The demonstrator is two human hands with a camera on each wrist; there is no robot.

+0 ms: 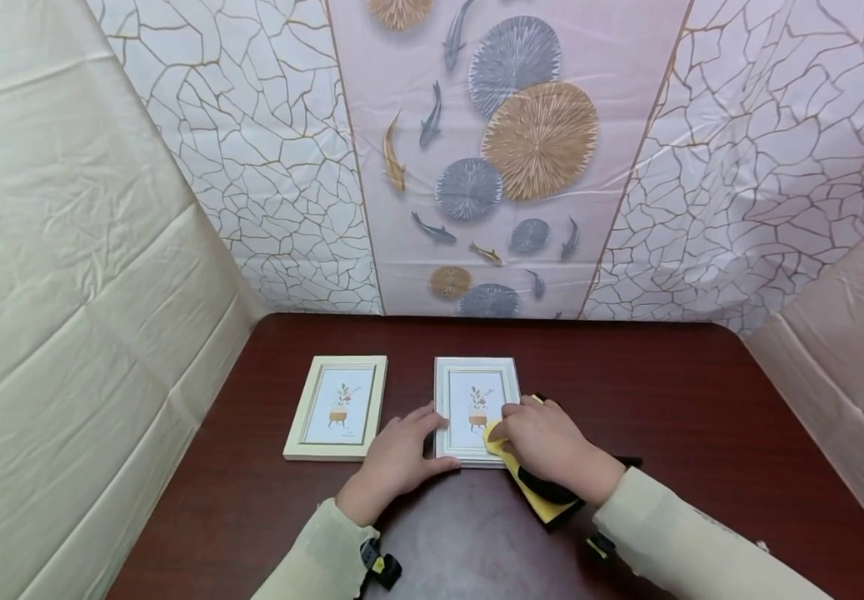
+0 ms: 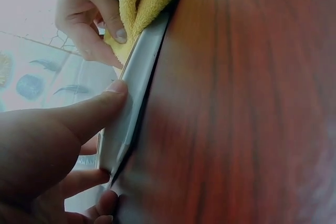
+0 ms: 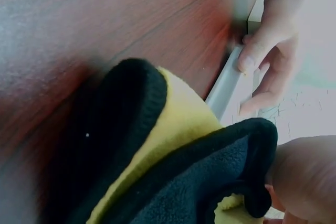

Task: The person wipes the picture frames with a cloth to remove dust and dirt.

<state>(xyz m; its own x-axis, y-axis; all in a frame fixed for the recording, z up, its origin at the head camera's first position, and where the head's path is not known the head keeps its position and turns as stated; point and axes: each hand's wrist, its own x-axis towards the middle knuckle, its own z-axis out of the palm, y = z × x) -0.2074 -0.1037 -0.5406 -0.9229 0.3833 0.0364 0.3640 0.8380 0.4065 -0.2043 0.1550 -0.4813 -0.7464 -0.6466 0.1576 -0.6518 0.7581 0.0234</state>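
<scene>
A white picture frame (image 1: 469, 408) with a potted-plant print lies face up on the table. My left hand (image 1: 399, 457) holds its near left corner, thumb on the near edge and fingers along the left side. My right hand (image 1: 547, 442) pinches a yellow and black cloth (image 1: 551, 510) over the frame's near right corner. In the left wrist view, the yellow side of the cloth (image 2: 149, 11) drapes over the frame's edge (image 2: 137, 80). The right wrist view has the cloth's dark, folded side (image 3: 210, 179) hanging beside the hand, whose fingertips are mostly hidden there.
A cream picture frame (image 1: 297, 429) with a similar print lies left of the white one, close to my left hand. The dark red wooden table (image 1: 649, 375) meets a patterned cloth backdrop (image 1: 432, 275) at the far side. Pale fabric walls (image 1: 139, 333) stand at both sides.
</scene>
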